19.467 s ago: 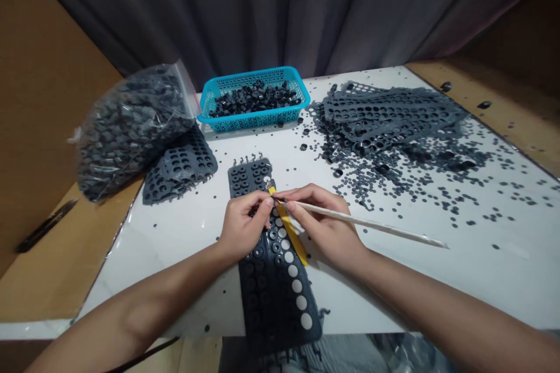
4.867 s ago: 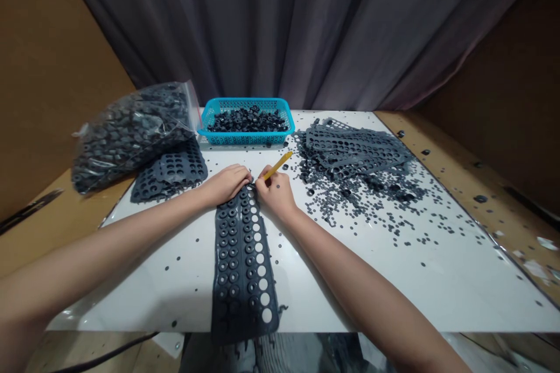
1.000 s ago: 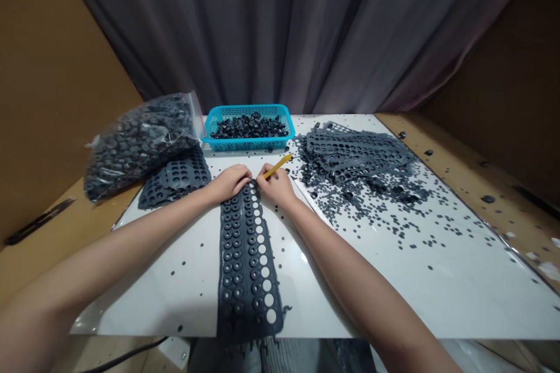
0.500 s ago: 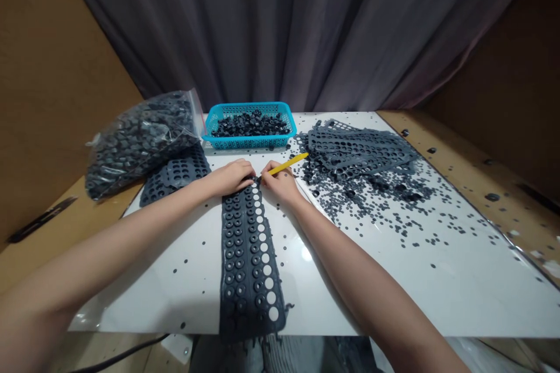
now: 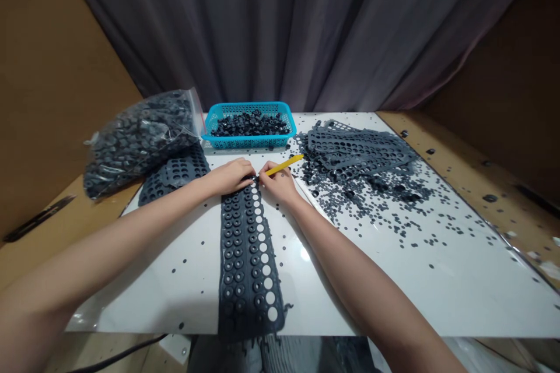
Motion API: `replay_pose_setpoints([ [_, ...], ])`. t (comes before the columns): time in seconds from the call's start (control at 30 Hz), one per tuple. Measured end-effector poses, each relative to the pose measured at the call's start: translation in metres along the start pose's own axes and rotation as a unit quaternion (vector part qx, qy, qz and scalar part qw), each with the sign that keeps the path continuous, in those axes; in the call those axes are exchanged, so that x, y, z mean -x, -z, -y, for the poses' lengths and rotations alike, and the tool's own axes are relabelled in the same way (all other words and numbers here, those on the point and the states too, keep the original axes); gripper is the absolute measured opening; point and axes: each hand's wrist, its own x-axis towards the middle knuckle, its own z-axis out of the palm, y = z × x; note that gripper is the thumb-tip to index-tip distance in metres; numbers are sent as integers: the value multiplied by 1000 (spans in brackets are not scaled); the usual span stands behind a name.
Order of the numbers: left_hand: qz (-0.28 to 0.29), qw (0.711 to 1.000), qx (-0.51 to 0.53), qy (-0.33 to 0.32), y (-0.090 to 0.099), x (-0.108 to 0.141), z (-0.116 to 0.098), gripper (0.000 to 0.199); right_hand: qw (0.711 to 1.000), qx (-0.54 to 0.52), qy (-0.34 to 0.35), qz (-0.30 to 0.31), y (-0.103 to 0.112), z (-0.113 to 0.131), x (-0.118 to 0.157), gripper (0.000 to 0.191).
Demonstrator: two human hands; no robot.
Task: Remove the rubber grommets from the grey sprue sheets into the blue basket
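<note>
A dark rubber sheet [image 5: 245, 262] with rows of ring-shaped parts lies lengthwise on the white table. Along its right side runs a column of round holes showing white. At the sheet's far end my left hand [image 5: 233, 177] is closed on its edge, fingertips curled over the top. Close beside it, my right hand [image 5: 277, 182] grips a yellow pen-like tool [image 5: 286, 164], whose lower tip is hidden by the fingers near the sheet's far right corner. What lies between the two hands' fingertips is too small to tell.
A blue basket [image 5: 250, 142] of small black parts stands at the back. Left of it, a clear bag [image 5: 140, 143] of dark pieces rests on more sheets [image 5: 179, 168]. Punched sheets [image 5: 359, 147] are piled at the right, with many small black discs scattered around.
The yellow tool has shifted slightly left and down with my right hand. My left hand stays almost in place on the sheet.
</note>
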Motion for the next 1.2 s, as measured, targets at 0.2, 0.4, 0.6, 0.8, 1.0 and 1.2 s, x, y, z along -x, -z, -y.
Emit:
replay_pose_setpoints([
  [0.2,25,999,-41,-5,3,-6,-5,17,996,85,-39,-1,-2,11,0,8],
  [0.4,35,995,-97,1,-2,-12,-12,14,994,101,-46,-16,-5,10,1,9],
  [0.6,-3,995,-97,9,-12,-4,-11,19,995,90,-38,-21,-6,6,2,9],
  [0.8,-103,993,30,55,-21,7,-3,16,994,104,-33,-24,-7,6,3,9],
  [1.0,-138,981,106,86,-26,11,-2,16,992,118,-26,-29,-10,4,1,11],
  [1.2,-150,973,138,106,-25,12,-3,16,992,124,-25,-28,-9,4,1,11],
])
